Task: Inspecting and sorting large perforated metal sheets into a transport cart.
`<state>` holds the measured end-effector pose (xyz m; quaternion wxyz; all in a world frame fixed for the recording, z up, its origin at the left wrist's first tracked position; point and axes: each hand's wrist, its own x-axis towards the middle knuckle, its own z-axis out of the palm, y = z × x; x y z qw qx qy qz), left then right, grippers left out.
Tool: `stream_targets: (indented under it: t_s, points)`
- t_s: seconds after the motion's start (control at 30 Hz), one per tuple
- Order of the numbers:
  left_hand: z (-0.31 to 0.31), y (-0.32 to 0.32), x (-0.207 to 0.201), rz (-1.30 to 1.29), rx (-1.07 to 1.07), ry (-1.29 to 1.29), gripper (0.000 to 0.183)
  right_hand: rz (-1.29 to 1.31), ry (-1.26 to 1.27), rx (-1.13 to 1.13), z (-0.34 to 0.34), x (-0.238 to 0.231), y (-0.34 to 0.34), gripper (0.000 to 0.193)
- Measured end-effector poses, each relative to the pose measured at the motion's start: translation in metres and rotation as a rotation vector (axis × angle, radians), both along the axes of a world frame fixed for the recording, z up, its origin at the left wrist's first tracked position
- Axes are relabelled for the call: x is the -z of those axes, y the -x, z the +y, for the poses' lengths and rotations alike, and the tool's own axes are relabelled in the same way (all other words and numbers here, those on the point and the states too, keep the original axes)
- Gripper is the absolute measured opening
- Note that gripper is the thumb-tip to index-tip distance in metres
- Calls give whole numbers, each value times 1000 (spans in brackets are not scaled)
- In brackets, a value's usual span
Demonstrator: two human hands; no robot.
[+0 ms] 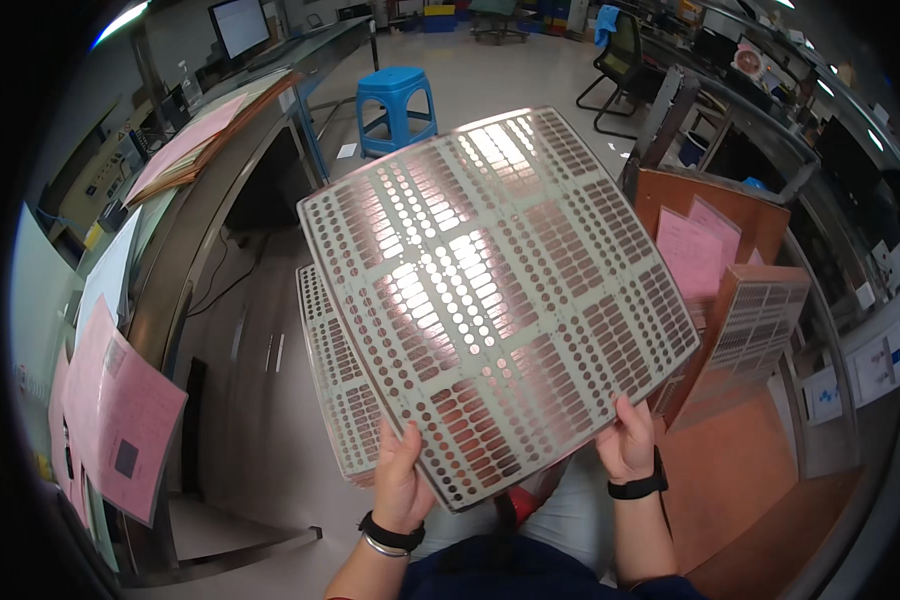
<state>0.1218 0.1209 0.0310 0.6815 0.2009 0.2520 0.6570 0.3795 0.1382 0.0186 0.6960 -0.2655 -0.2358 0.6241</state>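
Left hand (402,485) and right hand (627,440), two in all and well apart, are clamped on one large, flat, pale grey-green rectangular panel (515,300), its near edge gripped with the thumbs on the upper face (the fingers underneath are mostly hidden). It fills the centre of the frame, tilted, its far edge toward the top. Rows of coppery round dots and short oblong pads, too many to count reliably, cover its face in repeated blocks; white glare washes out several near the middle and top.

One second pale patterned panel (342,375) shows partly beneath it, left of centre; whether the left hand touches that one, I cannot tell. Two black wristbands (638,487), one per wrist, and one silver bracelet (384,548) on the left sit at the bottom. One blue plastic stool (397,100) stands at upper centre, and at least two pink paper sheets (688,255) lean at right.
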Motion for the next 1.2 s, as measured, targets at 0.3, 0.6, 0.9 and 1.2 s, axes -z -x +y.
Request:
stream_targets:
  t_s: [0.3, 0.6, 0.9, 1.2]
  points:
    - [4, 53, 23, 115, -8, 115, 46, -202, 39, 110, -17, -17, -78, 42]
    - [10, 65, 26, 100, -89, 100, 37, -304, -8, -2, -34, -21, -70, 30]
    - [7, 80, 27, 106, -42, 72, 40, -116, -52, -194, -32, -17, -79, 38]
    - [9, 85, 0, 154, 44, -23, 54, -144, 91, -259, 2, -1, -77, 32]
